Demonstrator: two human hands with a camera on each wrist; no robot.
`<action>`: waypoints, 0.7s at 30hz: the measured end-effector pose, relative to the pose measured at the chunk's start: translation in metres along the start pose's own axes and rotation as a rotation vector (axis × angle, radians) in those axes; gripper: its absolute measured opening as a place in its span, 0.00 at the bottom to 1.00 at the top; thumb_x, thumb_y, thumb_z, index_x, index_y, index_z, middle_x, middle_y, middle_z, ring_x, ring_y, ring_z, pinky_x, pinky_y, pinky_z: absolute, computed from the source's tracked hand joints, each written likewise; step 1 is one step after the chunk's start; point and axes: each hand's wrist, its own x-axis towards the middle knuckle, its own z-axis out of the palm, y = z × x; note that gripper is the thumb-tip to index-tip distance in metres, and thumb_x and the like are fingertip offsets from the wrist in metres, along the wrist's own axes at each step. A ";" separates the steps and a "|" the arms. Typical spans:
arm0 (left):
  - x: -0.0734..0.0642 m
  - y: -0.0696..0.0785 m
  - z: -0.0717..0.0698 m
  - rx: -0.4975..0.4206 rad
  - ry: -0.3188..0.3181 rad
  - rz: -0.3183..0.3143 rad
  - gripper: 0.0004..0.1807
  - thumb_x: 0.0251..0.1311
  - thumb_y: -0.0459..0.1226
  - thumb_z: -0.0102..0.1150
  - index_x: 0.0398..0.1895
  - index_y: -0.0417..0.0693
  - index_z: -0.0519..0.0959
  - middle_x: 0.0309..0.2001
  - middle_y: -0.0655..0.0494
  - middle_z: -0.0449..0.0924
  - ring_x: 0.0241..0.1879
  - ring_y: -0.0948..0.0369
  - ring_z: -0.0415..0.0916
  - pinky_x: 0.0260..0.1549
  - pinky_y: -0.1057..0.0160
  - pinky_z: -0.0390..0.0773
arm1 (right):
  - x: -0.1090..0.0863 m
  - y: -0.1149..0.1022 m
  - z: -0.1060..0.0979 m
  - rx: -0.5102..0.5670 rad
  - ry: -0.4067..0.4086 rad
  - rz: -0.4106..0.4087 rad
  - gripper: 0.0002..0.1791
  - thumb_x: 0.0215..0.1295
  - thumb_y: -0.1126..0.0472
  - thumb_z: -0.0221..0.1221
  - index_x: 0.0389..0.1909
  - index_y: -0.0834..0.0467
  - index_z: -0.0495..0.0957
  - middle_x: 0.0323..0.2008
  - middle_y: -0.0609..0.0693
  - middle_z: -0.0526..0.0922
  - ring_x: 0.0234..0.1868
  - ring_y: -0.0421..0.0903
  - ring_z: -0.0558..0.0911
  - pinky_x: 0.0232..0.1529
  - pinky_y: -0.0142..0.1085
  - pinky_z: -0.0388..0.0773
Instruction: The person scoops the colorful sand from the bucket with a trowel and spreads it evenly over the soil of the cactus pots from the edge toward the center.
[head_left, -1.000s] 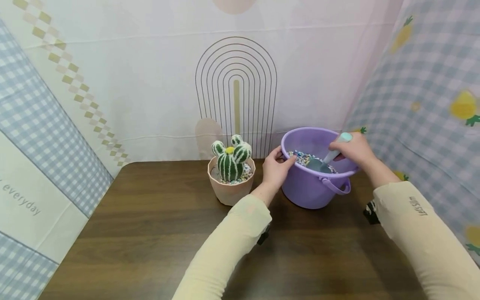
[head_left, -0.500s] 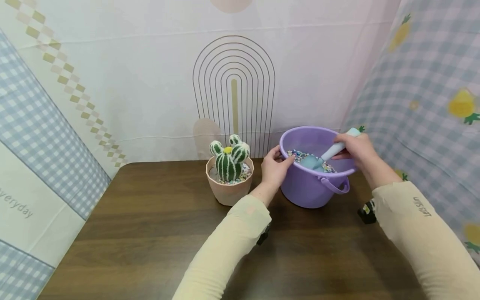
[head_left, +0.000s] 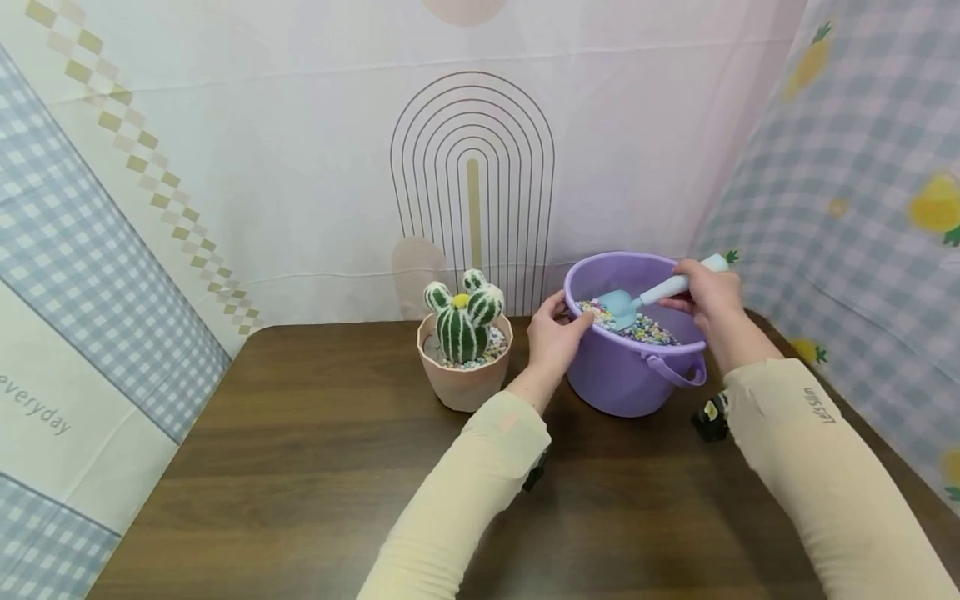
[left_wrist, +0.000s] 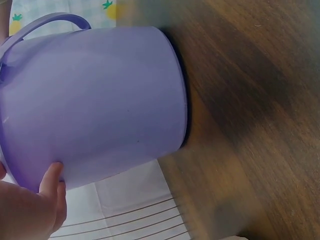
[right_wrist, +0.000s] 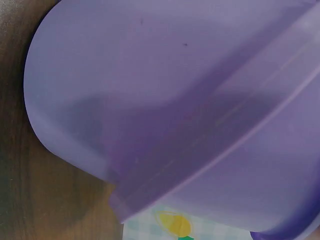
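Note:
In the head view a purple bucket (head_left: 618,379) stands on the table, partly filled with small multicoloured pebbles (head_left: 651,331). My left hand (head_left: 555,333) grips its left rim. The left wrist view shows fingers (left_wrist: 51,182) of that hand against the bucket's outer wall. My right hand (head_left: 712,300) holds a light blue hand shovel (head_left: 663,290) by its handle. The shovel slants down to the left, its blade at the pebbles near the left inner wall. Bucket wall and the bucket's handle (right_wrist: 215,125) fill most of the right wrist view.
Left of the bucket stands a pale pink pot (head_left: 461,385) holding a green-and-white knitted-looking cactus (head_left: 461,333) among pebbles. The brown wooden table (head_left: 300,467) extends to the left and front. Printed cloth (head_left: 315,167) hangs behind, and checked cloth (head_left: 840,192) on the right.
The shovel's blade has come up out of deeper pebbles and moved left, while its handle has tipped lower to the right. The left hand keeps its grip on the rim.

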 end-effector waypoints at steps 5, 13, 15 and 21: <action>0.000 0.001 0.000 -0.006 0.012 -0.001 0.28 0.50 0.34 0.66 0.57 0.45 0.74 0.50 0.48 0.80 0.46 0.57 0.78 0.42 0.67 0.81 | 0.001 -0.001 0.000 0.035 0.029 -0.010 0.12 0.57 0.68 0.53 0.39 0.60 0.60 0.16 0.46 0.75 0.15 0.42 0.81 0.20 0.32 0.81; 0.000 0.000 0.001 -0.018 0.008 -0.007 0.27 0.50 0.34 0.65 0.57 0.45 0.74 0.51 0.48 0.80 0.46 0.57 0.79 0.43 0.66 0.81 | -0.001 -0.008 -0.006 0.121 0.045 -0.003 0.09 0.58 0.68 0.52 0.37 0.59 0.63 0.14 0.47 0.76 0.14 0.42 0.81 0.20 0.32 0.81; 0.000 0.000 0.001 -0.017 0.009 -0.005 0.28 0.50 0.34 0.66 0.57 0.45 0.74 0.51 0.48 0.80 0.46 0.56 0.79 0.43 0.67 0.81 | -0.001 -0.010 -0.008 0.130 0.040 -0.001 0.08 0.59 0.68 0.52 0.37 0.59 0.63 0.14 0.48 0.76 0.15 0.42 0.81 0.21 0.32 0.82; 0.001 -0.001 0.002 -0.013 0.016 -0.001 0.28 0.50 0.34 0.66 0.58 0.44 0.74 0.51 0.47 0.80 0.46 0.56 0.79 0.43 0.67 0.80 | 0.000 -0.014 -0.014 0.184 0.031 0.026 0.08 0.59 0.68 0.53 0.36 0.59 0.64 0.15 0.49 0.77 0.16 0.44 0.81 0.21 0.33 0.82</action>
